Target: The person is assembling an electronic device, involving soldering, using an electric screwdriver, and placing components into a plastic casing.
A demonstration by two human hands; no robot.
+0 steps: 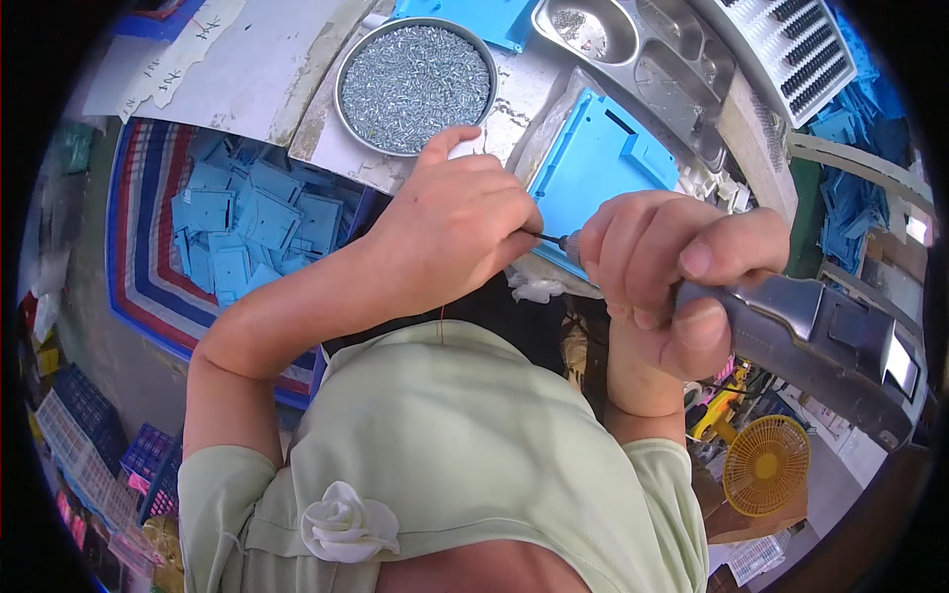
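My right hand (682,257) grips a dark grey electric screwdriver (816,331), held sideways with its bit pointing left. At the tip of that bit, the fingertips of my left hand (455,217) are pinched together; whatever they hold is hidden. One finger of the left hand sticks out toward a round metal bowl (342,109) full of small silvery screws (415,89). Beneath and beyond the bit, a light blue plastic panel (598,148) with raised edges lies on the worktable (326,133), partly covered by my right hand.
A compartmented metal tray (682,84) stands behind the panel, and a white rack with rows of black parts (801,49) is at far right. Left of the table, a bin with a striped liner (133,237) holds many blue plastic pieces (247,217). A yellow fan (766,465) is at lower right.
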